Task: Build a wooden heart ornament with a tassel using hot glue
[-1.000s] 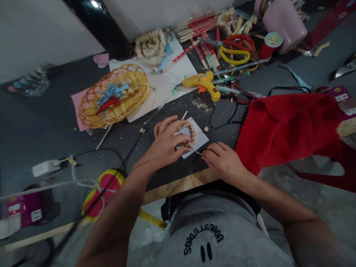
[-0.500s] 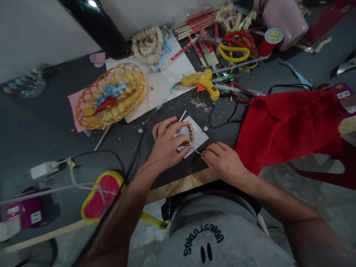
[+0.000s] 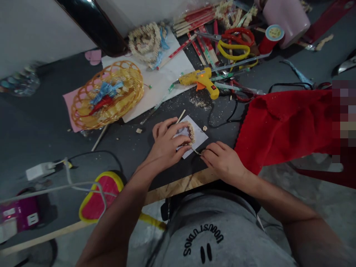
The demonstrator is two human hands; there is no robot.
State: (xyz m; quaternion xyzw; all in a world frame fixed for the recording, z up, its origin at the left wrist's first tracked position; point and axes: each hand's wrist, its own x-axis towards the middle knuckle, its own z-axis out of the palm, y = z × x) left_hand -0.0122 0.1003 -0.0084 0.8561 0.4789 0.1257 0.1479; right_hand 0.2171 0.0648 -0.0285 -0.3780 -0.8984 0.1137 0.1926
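Frame centre: left hand (image 3: 167, 146) is curving over a knobbly ring (image 3: 192, 133), on white paper (image 3: 200, 137), probably steadying it, grip unclear from here | right hand (image 3: 222, 159), apart, is pinching a thin strand (image 3: 196, 151), seemingly tensioning it | glue gun (image 3: 204, 79) is lying upper centre

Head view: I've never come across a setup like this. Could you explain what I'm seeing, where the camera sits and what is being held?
There is no machine here: a person works with two bare hands. The camera is worn on their head, looking forward and down, so their grey shirt shows at the bottom.

On the dark tabletop are a yellow glue gun, a woven basket, scissors and a red cloth.

The left hand is at a pale, bumpy ring over a white paper square, partly hiding both. The right hand pinches a thin strand near the ring.
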